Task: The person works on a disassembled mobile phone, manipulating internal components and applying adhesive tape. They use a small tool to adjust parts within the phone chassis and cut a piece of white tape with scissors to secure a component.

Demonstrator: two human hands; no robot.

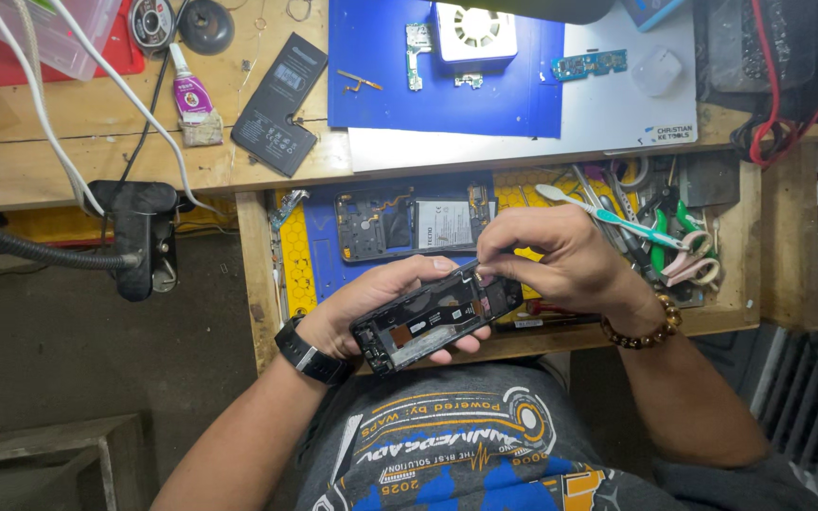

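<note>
My left hand (371, 303) cradles an opened smartphone (433, 317) from below, its back off and its dark inner frame and boards facing up. My right hand (551, 255) comes from the right, fingers pinched together at the phone's upper right end, touching a small part there that I cannot make out. A black watch sits on my left wrist and a bead bracelet on my right. Both hands hover over the open drawer (257, 284) just above my lap.
The drawer holds a second opened phone (409, 225) on a blue mat, a toothbrush (608, 216) and several tools (674, 237). On the bench above lie a black battery (279, 102), a glue tube (191, 99), circuit boards (589, 64) and a small fan (475, 30). A clamp (139, 237) grips the bench edge at left.
</note>
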